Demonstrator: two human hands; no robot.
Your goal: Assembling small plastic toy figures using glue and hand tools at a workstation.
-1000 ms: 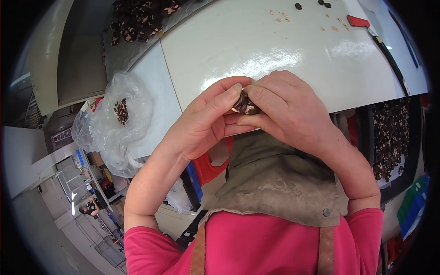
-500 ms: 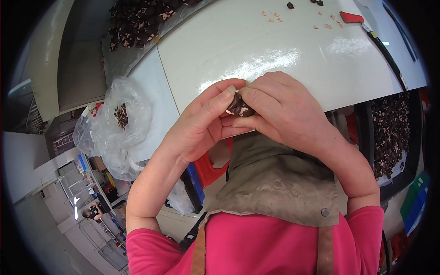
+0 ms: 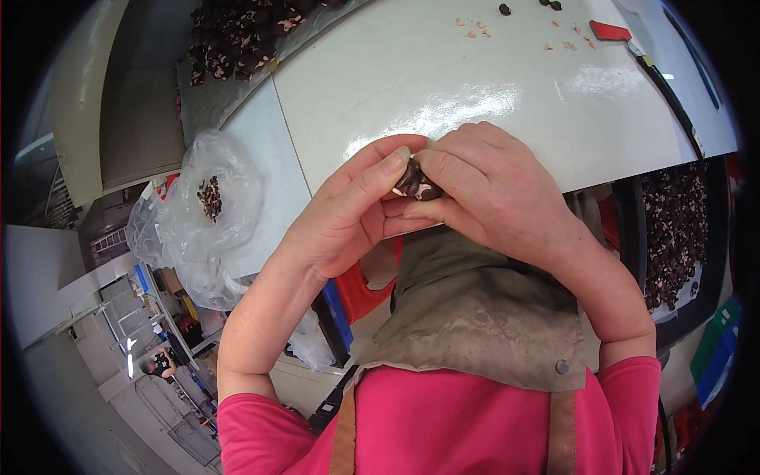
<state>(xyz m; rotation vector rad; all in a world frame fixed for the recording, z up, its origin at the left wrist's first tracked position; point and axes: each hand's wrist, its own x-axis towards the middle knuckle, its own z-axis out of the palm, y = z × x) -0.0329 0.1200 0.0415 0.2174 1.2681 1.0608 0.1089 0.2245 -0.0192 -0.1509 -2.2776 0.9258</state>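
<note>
A small dark brown, lumpy piece with pale pink patches (image 3: 416,184) is held between my two hands, over the near edge of the white table (image 3: 356,87). My left hand (image 3: 342,198) grips it from the left, thumb on top and fingers curled beneath. From the right, my right hand (image 3: 499,186) pinches it with the thumb and bent forefinger. The fingers cover much of the piece, so its full shape is hidden.
A big heap of similar dark pieces (image 3: 245,39) lies at far left. A clear plastic bag (image 3: 229,182) holds more bits. Pink scraps (image 3: 473,34), small dark round pieces (image 3: 505,9) and a red-headed, black-handled tool (image 3: 661,87) lie far right. A filled black tray (image 3: 675,229) stands right.
My hands keep almost the same place and grip. The piece between my fingers has turned slightly.
</note>
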